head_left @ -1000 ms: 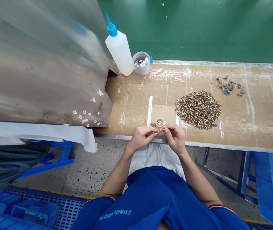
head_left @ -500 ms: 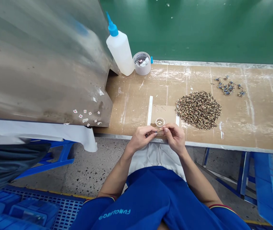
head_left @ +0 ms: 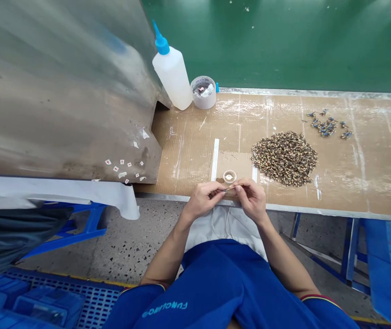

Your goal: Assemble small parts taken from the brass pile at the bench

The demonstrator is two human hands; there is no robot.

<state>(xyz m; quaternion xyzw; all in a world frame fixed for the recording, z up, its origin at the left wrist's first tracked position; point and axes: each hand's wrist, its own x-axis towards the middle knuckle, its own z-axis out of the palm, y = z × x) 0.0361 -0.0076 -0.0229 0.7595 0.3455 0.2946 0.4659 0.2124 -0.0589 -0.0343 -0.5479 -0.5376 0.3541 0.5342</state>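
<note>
My left hand (head_left: 204,198) pinches a tiny dark-blue piece at the fingertips; its exact kind is too small to tell. In my right hand (head_left: 252,200) a thin wooden toothpick (head_left: 230,188) is gripped, its tip meeting the small piece. Just beyond the fingers stands a small round clear cup (head_left: 229,176) with a little shiny liquid in it. To the right lies a large heap of tiny brown and cream parts (head_left: 284,158). Farther back is a small scatter of blue-tipped parts (head_left: 327,126).
A white squeeze bottle (head_left: 173,75) with a blue nozzle stands by a tape roll core (head_left: 204,92) holding scraps. The metal housing (head_left: 78,91) borders the left, bearing small stickers. A green surface (head_left: 284,45) runs behind the cardboard-covered bench (head_left: 370,160).
Both hands stay almost in place, still pinching the same items. The view has shifted very slightly, and the reflection in the clear cup looks different.
</note>
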